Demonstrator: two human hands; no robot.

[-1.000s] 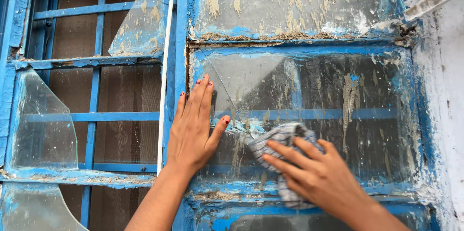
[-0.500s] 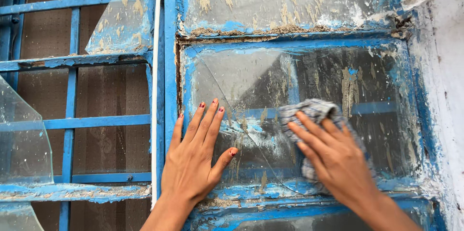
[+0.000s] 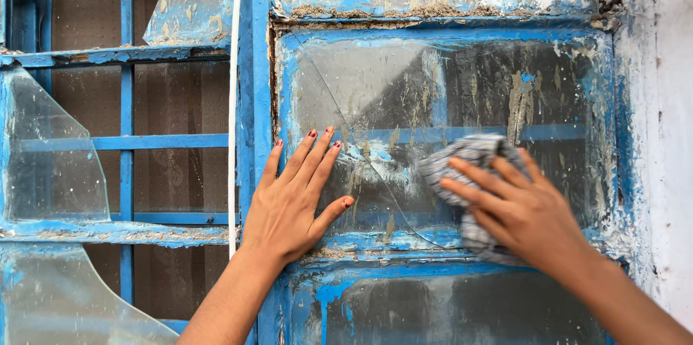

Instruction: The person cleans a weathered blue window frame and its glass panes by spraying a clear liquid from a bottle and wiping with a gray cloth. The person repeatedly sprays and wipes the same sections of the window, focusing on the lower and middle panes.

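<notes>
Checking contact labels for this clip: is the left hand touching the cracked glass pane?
Touching. The head view shows the left hand laid flat against the cracked glass pane, fingers spread on its surface with no gap, while the right hand presses a checked cloth to it.

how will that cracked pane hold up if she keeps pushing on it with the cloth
Probably fragile: a long crack curves across the pane. It may flex or split along that line, which is likely why the left hand lies flat beside it. The right hand presses the bunched cloth, which looks soft.
</notes>
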